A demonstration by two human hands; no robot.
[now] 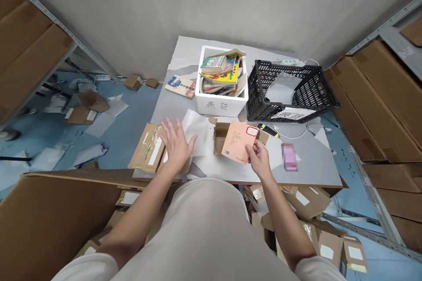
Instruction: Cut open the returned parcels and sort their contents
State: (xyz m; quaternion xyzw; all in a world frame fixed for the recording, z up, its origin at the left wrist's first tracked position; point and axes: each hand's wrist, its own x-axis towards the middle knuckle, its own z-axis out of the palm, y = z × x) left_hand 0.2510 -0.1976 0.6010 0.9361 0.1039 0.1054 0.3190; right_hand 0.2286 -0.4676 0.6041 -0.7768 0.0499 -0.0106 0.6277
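My right hand point(259, 158) grips a thin pink book point(238, 141) by its lower right corner, thumb on top. A red-edged stamp or label and a barcode show on its cover. Behind and partly under the book lies an open small cardboard box point(220, 134). My left hand point(176, 141) is spread with its fingers apart, over the edge of a taped cardboard parcel point(147, 149) and beside a translucent white sheet point(195, 129). Whether its palm touches them I cannot tell. A yellow-and-black box cutter point(268, 130) lies just past the pink book.
A white foam box point(220, 106) full of books and a black plastic crate point(296, 92) stand at the table's back. Another book point(180, 86) lies left of the foam box. A blurred pink item point(289, 157) lies right. Cardboard boxes point(306, 199) crowd below the front edge.
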